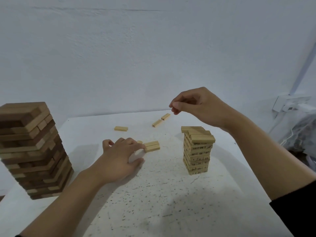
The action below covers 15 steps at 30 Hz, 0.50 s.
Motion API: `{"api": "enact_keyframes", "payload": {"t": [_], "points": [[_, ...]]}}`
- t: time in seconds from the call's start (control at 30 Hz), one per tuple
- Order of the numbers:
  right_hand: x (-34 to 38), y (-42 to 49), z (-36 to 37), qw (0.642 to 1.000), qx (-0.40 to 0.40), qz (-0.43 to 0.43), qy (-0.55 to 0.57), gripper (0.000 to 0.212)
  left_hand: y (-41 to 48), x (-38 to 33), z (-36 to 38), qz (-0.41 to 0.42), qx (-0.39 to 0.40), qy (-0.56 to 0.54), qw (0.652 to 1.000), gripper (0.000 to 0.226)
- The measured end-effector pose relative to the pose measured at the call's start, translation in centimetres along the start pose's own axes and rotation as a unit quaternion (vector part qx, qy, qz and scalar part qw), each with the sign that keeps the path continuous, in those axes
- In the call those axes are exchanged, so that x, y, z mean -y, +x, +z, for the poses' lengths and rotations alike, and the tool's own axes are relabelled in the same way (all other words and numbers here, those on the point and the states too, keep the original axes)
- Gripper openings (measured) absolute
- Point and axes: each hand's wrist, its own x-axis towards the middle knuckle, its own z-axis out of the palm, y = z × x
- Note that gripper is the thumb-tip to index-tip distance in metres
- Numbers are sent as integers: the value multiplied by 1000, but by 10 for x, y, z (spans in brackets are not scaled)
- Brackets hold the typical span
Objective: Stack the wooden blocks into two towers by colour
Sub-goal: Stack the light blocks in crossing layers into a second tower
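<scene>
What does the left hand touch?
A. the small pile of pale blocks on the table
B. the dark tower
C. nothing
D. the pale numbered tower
A: the left hand has its fingertips against the end of the small pile of pale blocks.

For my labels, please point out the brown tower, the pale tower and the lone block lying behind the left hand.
brown tower (34,151): head view, its near side.
pale tower (196,158): head view, its numbered side.
lone block (121,128): head view, its centre.
</scene>
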Motion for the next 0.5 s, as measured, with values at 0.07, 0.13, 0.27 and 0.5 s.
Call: {"api": "enact_keyframes", "payload": {"t": [0.07, 0.13, 0.27, 0.5], "points": [[11, -4, 11, 1000, -8, -28, -11, 14, -4, 2, -3, 7, -16, -16, 1000, 58], [23, -7, 25, 998, -6, -53, -27, 13, -8, 4, -6, 10, -12, -10, 1000, 66], [36, -12, 59, 995, -1, -83, -59, 13, -19, 5, -13, -7, 8, 4, 1000, 41], [10, -15, 124, 996, -3, -8, -86, 22, -36, 14, -18, -26, -7, 20, 999, 38]]}}
